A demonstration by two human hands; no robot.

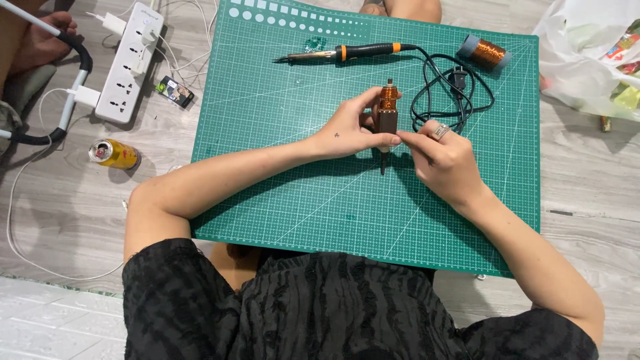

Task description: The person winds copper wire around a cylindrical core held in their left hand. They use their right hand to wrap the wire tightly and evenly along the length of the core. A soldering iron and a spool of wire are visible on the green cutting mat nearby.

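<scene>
A small coil former (388, 110) wound with copper wire is held upright over the middle of the green cutting mat (280, 187); it is pinched by the left hand (347, 133) along its side, while the right hand (443, 157) has fingertips pressed together at its lower part (a ring is worn); judged step: winding or wire-end handling; a steady hold is called for next; 1 soldering iron (347, 52) and 1 copper spool (485, 53) lie beyond.

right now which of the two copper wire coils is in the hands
The small copper-wound coil on the dark upright rod, held mid-mat between left hand and right hand. The other, a larger copper wire spool with blue-grey ends, lies untouched at the mat's top right corner.
</scene>
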